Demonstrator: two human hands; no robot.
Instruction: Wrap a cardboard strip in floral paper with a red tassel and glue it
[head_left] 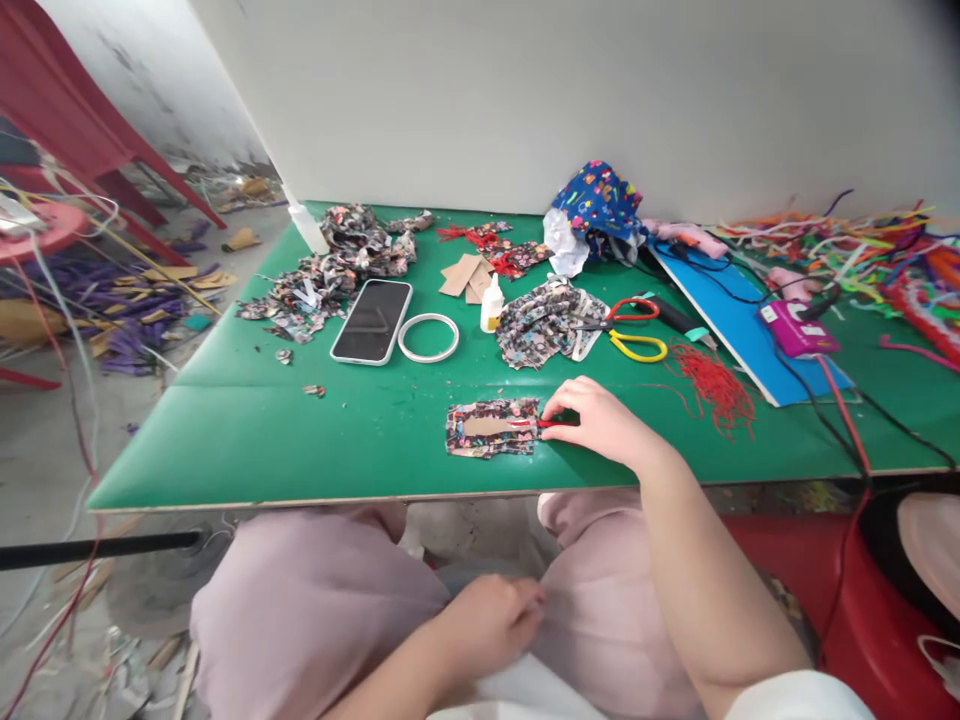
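Observation:
A small rectangle of cardboard with dark floral fabric (pixel 491 445) folded over its edges lies flat near the table's front edge. At its right end my right hand (pixel 600 420) pinches a red string between thumb and fingers, and the red string (pixel 546 423) reaches onto the piece. Over my lap, below the table edge, is my left hand (pixel 491 620). Its fingers are curled in and slightly blurred; whatever they may hold is hidden. Behind the piece are a white glue bottle (pixel 491 306), a gathered floral fabric piece (pixel 536 325) and scissors (pixel 637 328) with red and yellow handles.
On the green table (pixel 300 430) lie a phone (pixel 373 320), a white ring (pixel 428 338), fabric scraps (pixel 352 245), cardboard pieces (pixel 465 275) and red threads (pixel 712 385). Toward the right are a blue board (pixel 727 315), a purple box (pixel 796 328), glue guns (pixel 694 240) and trailing cables.

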